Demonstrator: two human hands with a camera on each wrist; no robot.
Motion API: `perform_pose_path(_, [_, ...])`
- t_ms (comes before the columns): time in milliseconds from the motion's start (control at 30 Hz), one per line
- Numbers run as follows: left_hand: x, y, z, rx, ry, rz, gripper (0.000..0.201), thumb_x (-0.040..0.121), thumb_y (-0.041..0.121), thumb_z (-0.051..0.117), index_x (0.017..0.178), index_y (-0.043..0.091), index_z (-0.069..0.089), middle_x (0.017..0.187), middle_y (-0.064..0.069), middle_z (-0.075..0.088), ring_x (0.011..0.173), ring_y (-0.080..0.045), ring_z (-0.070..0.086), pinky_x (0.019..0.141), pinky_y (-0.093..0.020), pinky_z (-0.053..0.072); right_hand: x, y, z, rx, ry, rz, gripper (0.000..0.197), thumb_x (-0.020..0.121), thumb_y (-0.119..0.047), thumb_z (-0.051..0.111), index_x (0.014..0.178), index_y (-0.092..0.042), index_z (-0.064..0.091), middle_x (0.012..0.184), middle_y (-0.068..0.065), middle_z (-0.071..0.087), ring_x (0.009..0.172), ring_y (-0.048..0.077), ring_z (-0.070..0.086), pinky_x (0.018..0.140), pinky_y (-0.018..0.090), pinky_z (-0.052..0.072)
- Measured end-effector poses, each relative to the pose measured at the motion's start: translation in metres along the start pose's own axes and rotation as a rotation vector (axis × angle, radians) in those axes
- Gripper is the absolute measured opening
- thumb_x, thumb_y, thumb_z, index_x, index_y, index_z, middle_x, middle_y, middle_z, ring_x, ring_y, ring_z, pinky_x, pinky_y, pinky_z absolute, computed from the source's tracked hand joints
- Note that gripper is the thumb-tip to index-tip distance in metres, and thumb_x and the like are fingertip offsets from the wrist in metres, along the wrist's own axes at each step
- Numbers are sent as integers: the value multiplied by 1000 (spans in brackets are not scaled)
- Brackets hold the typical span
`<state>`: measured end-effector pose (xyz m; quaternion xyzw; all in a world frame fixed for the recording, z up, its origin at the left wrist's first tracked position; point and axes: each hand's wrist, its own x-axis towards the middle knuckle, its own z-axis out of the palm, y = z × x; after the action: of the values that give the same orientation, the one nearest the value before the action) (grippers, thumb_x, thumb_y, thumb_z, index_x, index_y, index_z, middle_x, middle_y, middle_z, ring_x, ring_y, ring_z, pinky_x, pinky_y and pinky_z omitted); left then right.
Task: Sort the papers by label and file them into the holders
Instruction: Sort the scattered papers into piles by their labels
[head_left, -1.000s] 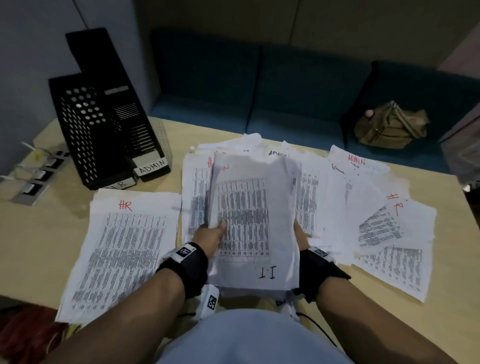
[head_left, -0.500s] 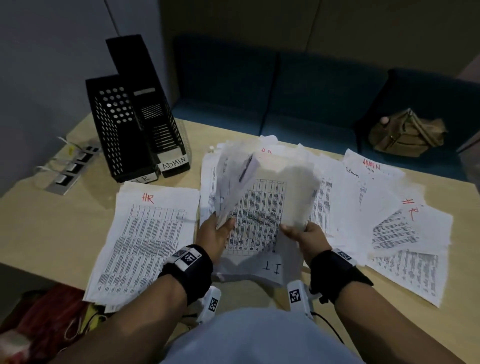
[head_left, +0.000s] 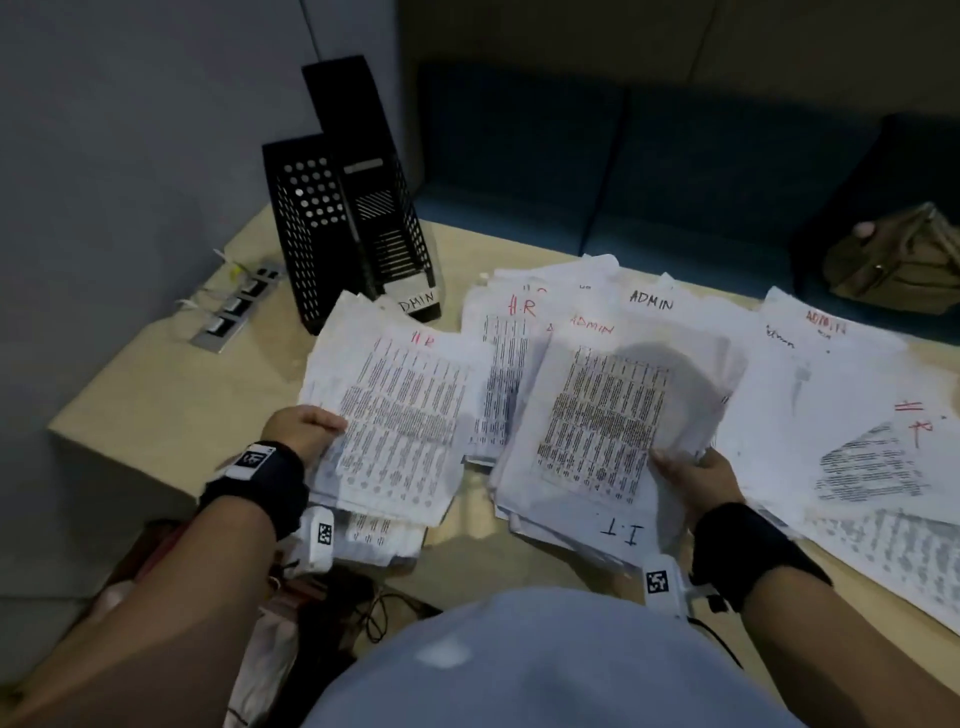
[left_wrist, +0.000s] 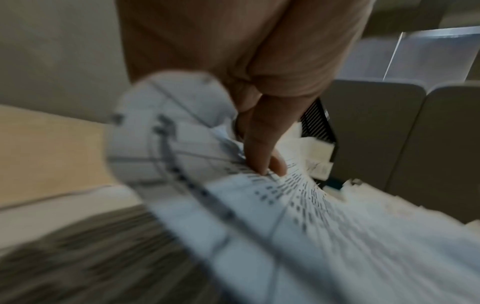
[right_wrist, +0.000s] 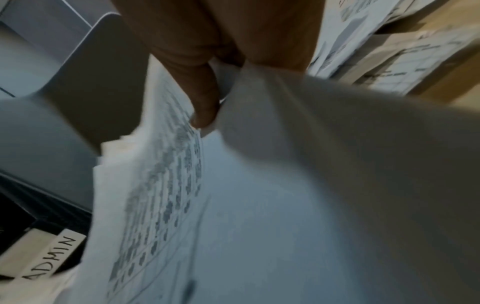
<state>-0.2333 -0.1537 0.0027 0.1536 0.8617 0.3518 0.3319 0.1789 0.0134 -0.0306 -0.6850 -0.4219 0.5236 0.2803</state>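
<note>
Head view puts us over the worktop (head_left: 171, 395), with our left hand (head_left: 301, 434) pinching a sheet marked HR (head_left: 400, 410) at its near-left edge, thumb on top, just in front of the black holders (head_left: 353, 218). Our right hand (head_left: 693, 480) grips the near-right corner of a thick bundle (head_left: 597, 431), right of the holders and nearer to us; its top page reads ADMIN and an I.T page pokes out below. More loose papers (head_left: 831, 395) spread further right of the holders, well apart from them.

We judge the step in hand to be laying the HR sheet on its own pile in front of the holders. To do it well, we should square the edges before letting go, and hold the bundle firmly so its mixed labels do not slide.

Both wrist views are heavily blurred. One holder's label is covered by the HR sheet; only ADMIN reads clearly. We cannot tell whether the holders contain anything.
</note>
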Motion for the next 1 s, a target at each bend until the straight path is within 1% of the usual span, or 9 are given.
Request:
perform_pose_path(167, [8,-16,-13,474,84,-45,27,92,3,50,83,14,73,122,-18,63,112,-38,57,99,-41,47,9,9,3,-140,48,4,33,79,-7,72,109,2,62,101,22,66,86,27,59,84,42,50])
perform_pose_path(267, [-5,-5,-1,724,250,-51,16,83,11,61,92,24,63,139,-11,35,123,-36,36,96,-51,39,7,7,1,-155,84,-6,27,81,-9,69,103,5,64,90,17,62,81,25,56,72,34,44])
perform_pose_path(367, [-16,21,32,640,350,351,20,77,7,65,88,24,61,136,-6,39,122,-35,36,92,-49,43,2,2,-7,-77,112,-18,21,84,-7,66,100,5,62,84,14,60,77,23,54,66,27,43])
perform_pose_path(433, [-24,45,65,404,152,541,10,85,10,62,86,19,63,118,-4,52,112,-30,50,87,-37,48,-3,0,-11,56,126,-9,13,86,-1,62,98,2,57,76,9,55,71,20,51,54,15,45])
perform_pose_path(500, [-40,68,101,170,-133,503,5,90,20,62,95,20,63,108,0,60,102,-25,61,83,-32,52,-6,-1,-19,183,135,15,14,88,-1,61,99,-3,52,76,9,51,76,18,50,51,11,42])
perform_pose_path(667, [-83,113,176,-145,-699,274,90,66,52,76,141,23,36,131,4,52,115,-17,52,103,-43,42,-6,-4,-48,-71,-20,14,18,90,-16,62,81,0,64,67,15,55,57,20,46,49,22,37])
perform_pose_path(833, [-95,109,217,-245,-640,191,50,70,14,84,115,11,62,108,-4,70,108,-26,63,90,-34,50,6,0,-48,-33,-138,115,28,84,-6,66,110,3,59,101,20,66,95,34,62,90,48,52])
perform_pose_path(933, [-79,92,222,-167,-483,143,34,79,5,76,111,4,64,107,-13,69,106,-30,64,96,-39,49,11,-12,-56,72,-144,-19,27,86,-1,63,112,-6,54,100,16,63,83,29,60,65,32,54])
perform_pose_path(1000, [-69,82,216,-163,-437,95,40,83,5,71,121,1,59,112,-17,68,105,-30,63,93,-36,49,26,-18,-65,-31,133,-95,29,84,-14,69,109,-12,54,102,12,62,83,27,59,69,33,52])
